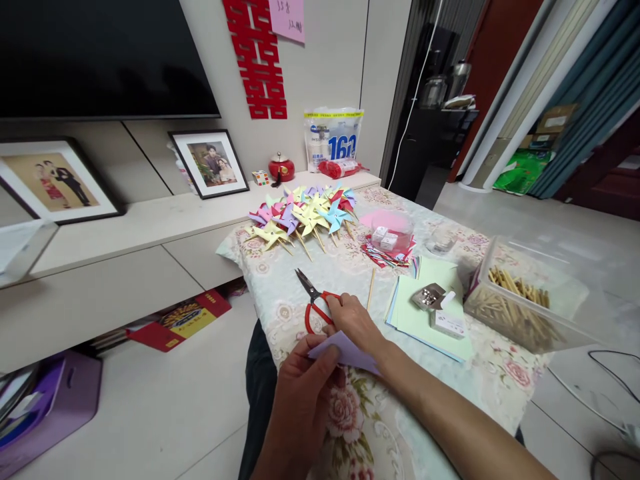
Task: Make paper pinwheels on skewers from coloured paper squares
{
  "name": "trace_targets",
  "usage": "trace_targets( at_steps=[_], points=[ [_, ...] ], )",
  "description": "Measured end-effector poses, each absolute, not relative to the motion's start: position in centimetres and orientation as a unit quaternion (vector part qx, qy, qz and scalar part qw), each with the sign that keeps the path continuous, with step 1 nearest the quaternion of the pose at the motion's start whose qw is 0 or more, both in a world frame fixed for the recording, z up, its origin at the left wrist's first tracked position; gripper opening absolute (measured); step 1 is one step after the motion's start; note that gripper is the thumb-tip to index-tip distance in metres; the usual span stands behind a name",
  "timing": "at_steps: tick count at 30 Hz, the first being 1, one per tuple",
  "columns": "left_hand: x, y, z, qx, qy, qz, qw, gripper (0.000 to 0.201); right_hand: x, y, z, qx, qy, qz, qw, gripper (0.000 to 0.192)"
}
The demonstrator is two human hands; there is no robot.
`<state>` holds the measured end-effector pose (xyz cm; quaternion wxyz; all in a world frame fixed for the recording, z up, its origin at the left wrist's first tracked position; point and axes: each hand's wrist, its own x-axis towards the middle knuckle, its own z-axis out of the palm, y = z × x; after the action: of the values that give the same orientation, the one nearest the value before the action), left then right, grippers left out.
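Note:
My left hand (pixel 306 381) is closed on a folded piece of purple paper (pixel 350 351), pinched between thumb and fingers near the table's front edge. Just beyond it, my right hand (pixel 354 323) reaches across with its fingers closed at the red handles of a pair of scissors (pixel 314 295). The scissors lie on the flowered tablecloth, blades slightly apart and pointing away to the left. Part of the right-hand fingers is hidden behind the handle and the hand itself. A thin wooden stick (pixel 371 289) lies right of the scissors.
Finished paper pinwheels (pixel 310 217) are heaped at the back. To the right are green paper sheets (pixel 420 313) bearing a tin of metal pins (pixel 429 296) and a small white box (pixel 448 325), and a clear bin (pixel 520 327) of wooden sticks. A round plastic container (pixel 400 223) stands behind.

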<state>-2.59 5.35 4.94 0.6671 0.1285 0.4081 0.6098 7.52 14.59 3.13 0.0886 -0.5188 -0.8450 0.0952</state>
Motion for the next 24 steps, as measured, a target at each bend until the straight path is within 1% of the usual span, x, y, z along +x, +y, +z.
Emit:
trace_targets(
  at_steps=[4, 6, 9, 14, 17, 19, 21, 22, 24],
  points=[
    [-2.7, 5.8, 5.1, 0.148, 0.38, 0.607, 0.682, 0.027, 7.4, 14.4, 3.2, -0.53, -0.84, 0.093, 0.065, 0.023],
    [-2.7, 6.0, 5.3, 0.145, 0.364, 0.61, 0.689, 0.031, 7.8, 13.9, 3.6, -0.531, -0.84, 0.098, 0.057, 0.02],
    [-2.6, 6.1, 5.8, 0.126, 0.352, 0.616, 0.693, 0.038, 8.8, 12.9, 4.7, -0.529, -0.84, 0.11, 0.053, 0.021],
    [-2.9, 5.7, 5.8, 0.089, 0.342, 0.617, 0.703, 0.037, 11.4, 11.0, 6.0, -0.567, -0.797, 0.201, 0.044, 0.018],
    [-3.5, 5.2, 5.3, 0.057, 0.349, 0.616, 0.703, 0.038, 13.7, 9.4, 6.0, -0.567, -0.772, 0.278, 0.073, 0.015],
    [-3.8, 5.0, 4.8, 0.037, 0.362, 0.615, 0.7, 0.039, 15.3, 8.2, 5.7, -0.563, -0.742, 0.349, 0.106, 0.013],
    [-4.0, 5.0, 4.3, 0.022, 0.372, 0.611, 0.698, 0.038, 16.8, 6.9, 5.3, -0.558, -0.692, 0.431, 0.158, 0.011],
    [-3.9, 5.1, 4.1, 0.019, 0.375, 0.607, 0.7, 0.037, 17.4, 6.3, 5.0, -0.55, -0.663, 0.475, 0.179, 0.013],
    [-3.5, 5.8, 3.7, 0.03, 0.38, 0.603, 0.7, 0.033, 18.5, 4.9, 4.3, -0.544, -0.615, 0.528, 0.219, 0.025]
  ],
)
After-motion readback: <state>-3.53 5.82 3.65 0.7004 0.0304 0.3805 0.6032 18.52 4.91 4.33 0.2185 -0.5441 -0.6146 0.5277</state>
